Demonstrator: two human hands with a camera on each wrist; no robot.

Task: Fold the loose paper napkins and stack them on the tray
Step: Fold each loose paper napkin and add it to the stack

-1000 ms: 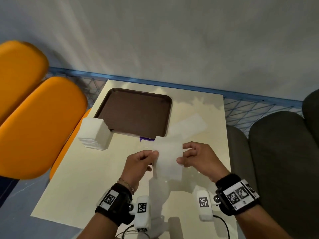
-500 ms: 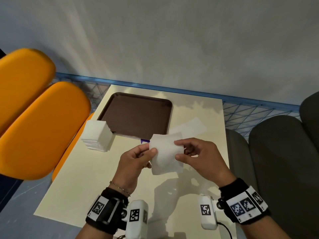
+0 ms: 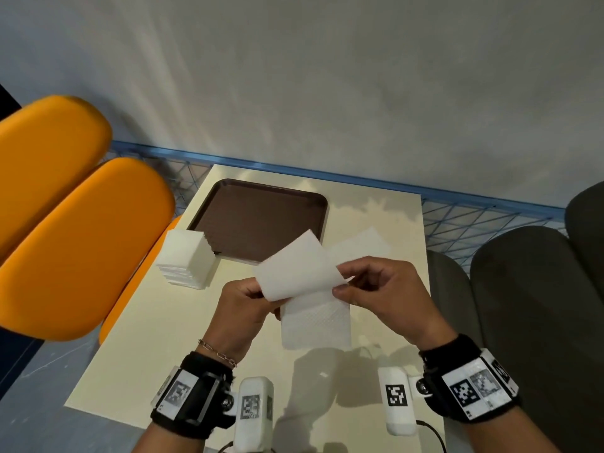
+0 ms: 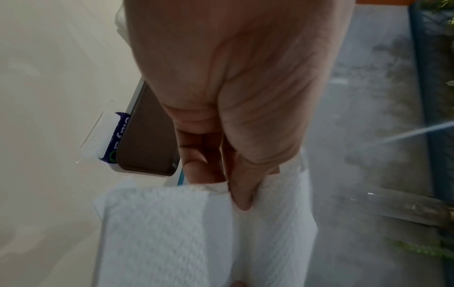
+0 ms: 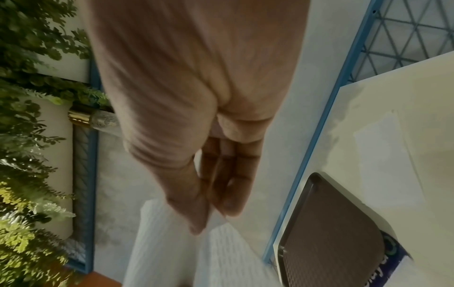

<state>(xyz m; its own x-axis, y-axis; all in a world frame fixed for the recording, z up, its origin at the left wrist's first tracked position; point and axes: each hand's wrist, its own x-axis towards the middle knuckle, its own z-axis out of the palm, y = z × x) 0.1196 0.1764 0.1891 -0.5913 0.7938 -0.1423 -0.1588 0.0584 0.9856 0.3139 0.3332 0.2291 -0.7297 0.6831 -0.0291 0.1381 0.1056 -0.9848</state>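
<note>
Pinching one white embossed paper napkin (image 3: 307, 289) mid-fold, left hand (image 3: 242, 308) and right hand (image 3: 385, 295) work; brown plastic tray (image 3: 258, 220) holds none, white napkin stack (image 3: 186, 259) waits

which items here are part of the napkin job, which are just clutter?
Job: napkin pinched by left hand and right hand; napkin stack; brown tray; loose napkin.
Clutter: orange chairs; purple-printed wrapper.
</note>
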